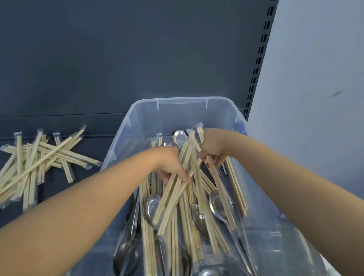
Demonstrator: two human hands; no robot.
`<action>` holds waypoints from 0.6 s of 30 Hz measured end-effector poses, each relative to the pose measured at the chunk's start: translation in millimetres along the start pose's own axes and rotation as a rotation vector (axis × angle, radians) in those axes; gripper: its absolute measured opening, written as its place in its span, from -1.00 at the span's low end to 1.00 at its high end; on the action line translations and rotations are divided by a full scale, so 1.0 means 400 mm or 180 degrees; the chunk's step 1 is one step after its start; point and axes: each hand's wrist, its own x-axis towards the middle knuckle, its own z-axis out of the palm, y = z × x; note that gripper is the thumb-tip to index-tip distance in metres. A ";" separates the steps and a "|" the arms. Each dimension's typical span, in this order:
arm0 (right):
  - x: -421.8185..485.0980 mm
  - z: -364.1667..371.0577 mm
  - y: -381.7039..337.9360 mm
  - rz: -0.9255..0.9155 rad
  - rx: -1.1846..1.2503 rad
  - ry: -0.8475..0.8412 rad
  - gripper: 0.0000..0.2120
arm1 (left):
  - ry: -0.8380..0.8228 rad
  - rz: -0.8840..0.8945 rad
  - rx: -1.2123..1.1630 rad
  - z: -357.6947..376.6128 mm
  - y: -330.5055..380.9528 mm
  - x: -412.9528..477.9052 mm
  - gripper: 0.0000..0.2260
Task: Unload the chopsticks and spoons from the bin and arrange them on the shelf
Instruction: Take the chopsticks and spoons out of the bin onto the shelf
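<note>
A clear plastic bin [218, 111] stands in front of me, filled with wrapped bamboo chopsticks [173, 206] and several metal spoons [152, 207]. Both my hands are inside it. My left hand [170, 165] grips a bundle of chopstick packs near their upper ends. My right hand [213, 147] holds other chopstick packs just to the right, fingers curled round them. A loose pile of wrapped chopsticks [33, 164] lies on the dark shelf [101, 126] to the left of the bin.
The dark back panel of the shelving rises behind the bin. A slotted upright [260, 62] runs diagonally at the right, with a pale wall beyond it. The bin's blue latch [240, 126] shows at its right rim.
</note>
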 end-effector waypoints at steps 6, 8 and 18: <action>-0.009 -0.005 0.007 0.0320 -0.0273 -0.0007 -0.79 | 0.0267 0.0072 0.0254 -0.004 0.007 -0.005 -0.86; -0.007 -0.008 0.003 0.0305 0.0023 0.0042 -0.79 | 0.0487 0.0174 0.0088 -0.016 0.010 -0.011 -0.81; -0.020 -0.020 -0.020 -0.0467 0.2369 0.0075 -0.74 | 0.0894 0.1231 -0.1525 -0.063 0.016 -0.041 -0.74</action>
